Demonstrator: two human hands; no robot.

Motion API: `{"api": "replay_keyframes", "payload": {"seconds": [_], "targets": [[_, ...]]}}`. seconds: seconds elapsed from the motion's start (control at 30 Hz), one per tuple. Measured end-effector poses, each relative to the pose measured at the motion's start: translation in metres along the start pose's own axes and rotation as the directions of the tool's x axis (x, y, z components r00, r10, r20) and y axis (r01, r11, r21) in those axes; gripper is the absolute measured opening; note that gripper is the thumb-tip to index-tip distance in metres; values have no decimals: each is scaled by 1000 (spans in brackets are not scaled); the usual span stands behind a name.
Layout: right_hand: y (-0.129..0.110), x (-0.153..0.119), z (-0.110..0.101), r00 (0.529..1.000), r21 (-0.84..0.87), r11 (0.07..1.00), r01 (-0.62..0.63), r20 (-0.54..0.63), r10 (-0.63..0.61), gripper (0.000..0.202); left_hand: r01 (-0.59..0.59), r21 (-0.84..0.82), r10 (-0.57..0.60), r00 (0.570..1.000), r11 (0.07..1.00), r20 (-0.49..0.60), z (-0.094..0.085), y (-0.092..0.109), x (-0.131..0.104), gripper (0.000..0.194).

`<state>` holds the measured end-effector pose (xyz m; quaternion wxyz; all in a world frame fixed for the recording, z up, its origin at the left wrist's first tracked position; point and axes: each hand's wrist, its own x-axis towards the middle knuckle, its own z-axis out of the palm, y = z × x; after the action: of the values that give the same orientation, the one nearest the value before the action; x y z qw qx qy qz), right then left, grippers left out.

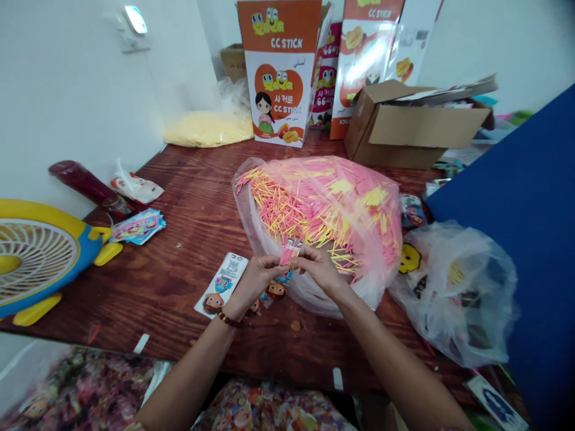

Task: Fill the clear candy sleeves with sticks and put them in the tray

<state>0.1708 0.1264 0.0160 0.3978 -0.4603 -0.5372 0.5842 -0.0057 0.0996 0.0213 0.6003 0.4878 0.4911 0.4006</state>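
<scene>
Just in front of a large clear plastic bag [368, 287] of pink and yellow sticks [278, 206], my two hands are close together. My left hand [260, 275] and my right hand [320, 268] pinch a small printed packet [290, 252] between them, one at each side. Pink sticks show through its clear part. Beneath my left hand lie more small packets [276, 289] with a cartoon face, partly hidden by the hand and wrist. A flat white printed wrapper [221, 284] rests on the brown wooden table [179, 263] left of my left wrist.
A yellow and blue fan [40, 251] stands at the left, near a stack of printed wrappers [139, 226] and a dark red bottle [85, 182]. Behind are a CC Stick carton [283, 72] and an opened cardboard box [404, 129]. A plastic bag [462, 293] and a blue panel [525, 227] flank the right.
</scene>
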Motion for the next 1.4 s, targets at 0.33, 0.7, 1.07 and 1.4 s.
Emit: {"api": "replay_keyframes", "payload": {"seconds": [0.33,0.7,1.07,1.4], "targets": [[4,1,10,1000,39,999,4,2,-4,24,11,-60,-14,999,998,-51,-3,-6,-4,25],[-7,3,-10,995,-119,989,92,-19,-94,21,28,-59,-32,998,998,-53,-2,-10,-4,31],[-44,11,-29,966,-438,861,257,110,-233,24,-9,33,8,1000,999,9,-3,-10,-5,29],[-47,16,-32,965,-368,894,254,162,-207,18,-24,83,23,1000,996,3,-5,-10,-3,29]]}}
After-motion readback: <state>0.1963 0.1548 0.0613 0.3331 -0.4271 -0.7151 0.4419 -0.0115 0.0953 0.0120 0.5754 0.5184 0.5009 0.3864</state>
